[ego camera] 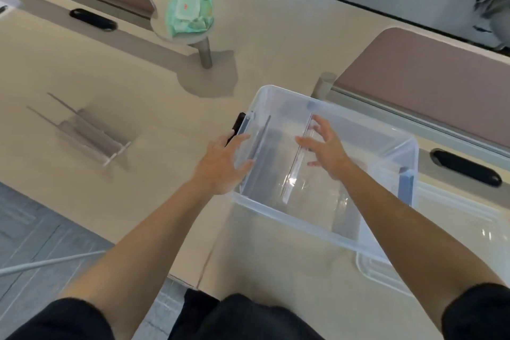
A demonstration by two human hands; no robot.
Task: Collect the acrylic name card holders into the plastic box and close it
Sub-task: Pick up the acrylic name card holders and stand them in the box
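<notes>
at the far left of the pale worktop (124, 77) two acrylic name card holders (82, 130) stand side by side, well apart from the box, their clear upright sheets tilted (motion blur softens their edges). further back, a green pack of wipes (190, 9) lies on a small round stand. the left hand (223, 163) is at the left wall of the plastic box (289, 217), fingers straight and spread apart, the thumb up near the rim and the fingertips by the wall; whether they actually touch it, i cannot tell. the box sits open on the worktop, tilted a little in the picture. inside it, one clear holder (259, 141) leans just beside the left wall, and a second holder (299, 157) stands upright near the middle. the right hand (328, 146) reaches into the box with fingers loose and splayed, its fingertips against that middle sheet, not curled round it. to the right, the translucent lid (469, 218) lies flat on the worktop, partly under the box.
</notes>
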